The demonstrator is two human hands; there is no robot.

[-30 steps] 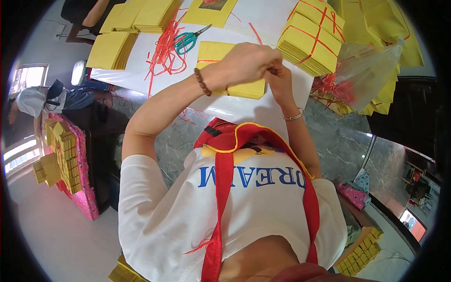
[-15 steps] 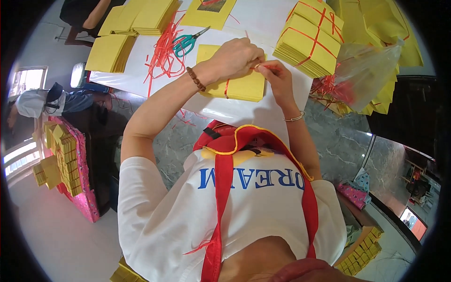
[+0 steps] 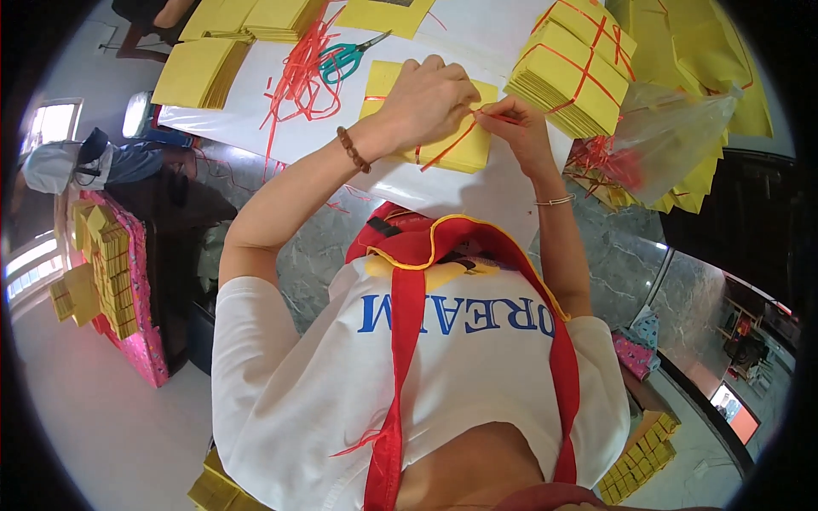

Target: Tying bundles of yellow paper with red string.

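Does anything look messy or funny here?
Yes, a bit. The red strips beside the scissors lie in a loose tangle, unlike the neat red ties around the bundles on the right. A red tuft also sticks out by the apron strap, an odd spot for it. The yellow stack under the left hand looks tidy.

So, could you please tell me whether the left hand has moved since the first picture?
Yes: judged against the teal-handled scissors on the table, the left hand has shifted leftward, closer to them.
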